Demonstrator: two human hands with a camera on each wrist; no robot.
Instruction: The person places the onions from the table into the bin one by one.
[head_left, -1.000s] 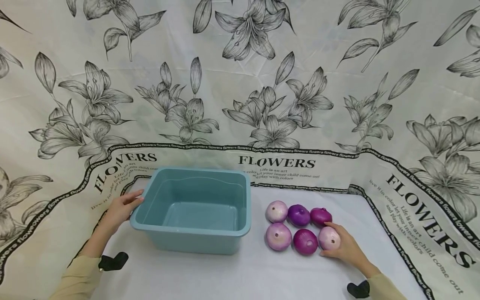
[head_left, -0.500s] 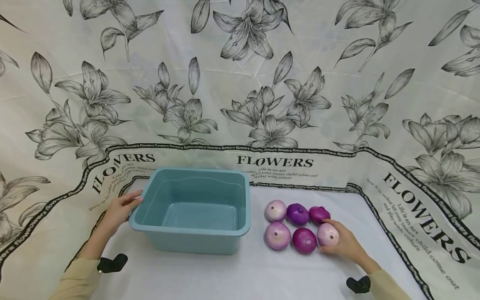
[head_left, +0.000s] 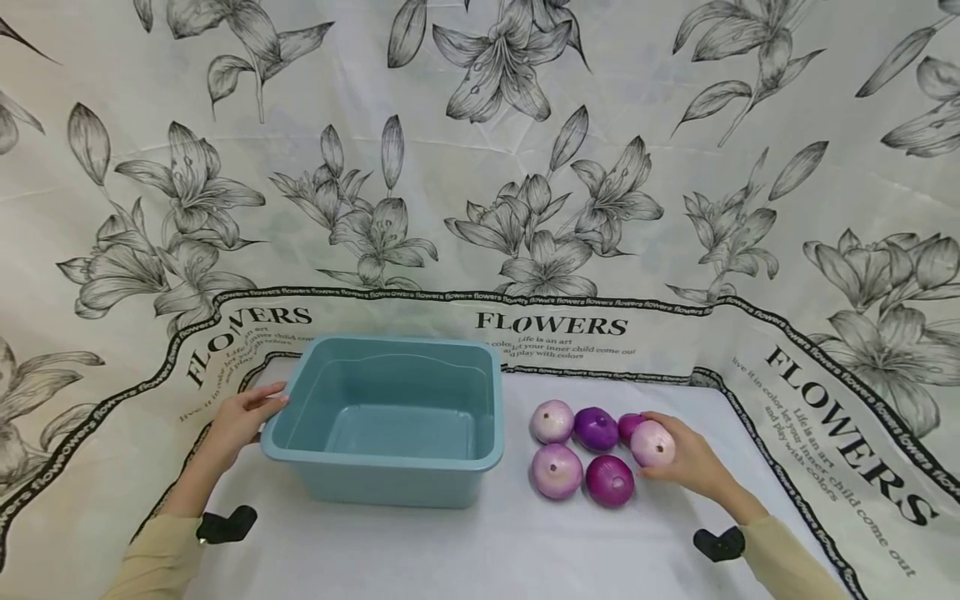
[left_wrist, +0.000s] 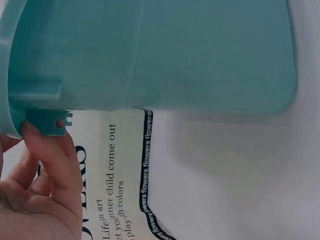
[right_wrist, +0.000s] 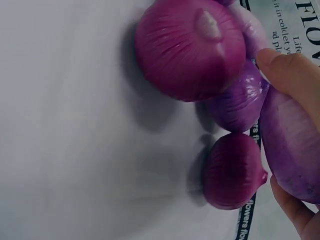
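Observation:
My right hand (head_left: 690,458) grips a pale pink-purple onion (head_left: 652,443) and holds it up off the cloth, in front of a magenta onion (head_left: 628,427) that it partly hides. In the right wrist view, thumb and fingers lie on either side of the held onion (right_wrist: 292,145). To its left lie a magenta onion (head_left: 610,481), a deep purple onion (head_left: 596,428) and two pale onions, the nearer one (head_left: 556,472) larger. At the left, my left hand (head_left: 243,421) holds the rim of a blue-green plastic basin (head_left: 382,483); the left wrist view shows fingers pinching its rim (left_wrist: 10,100).
A white cloth (head_left: 510,550) covers the table. Behind it and at both sides hangs a curtain (head_left: 555,250) printed with black lilies and the word FLOWERS. The basin's inside shows only its bare floor.
My right hand has lifted the pale onion from the front right of the group, upward and slightly back. My left hand and the basin stay in place.

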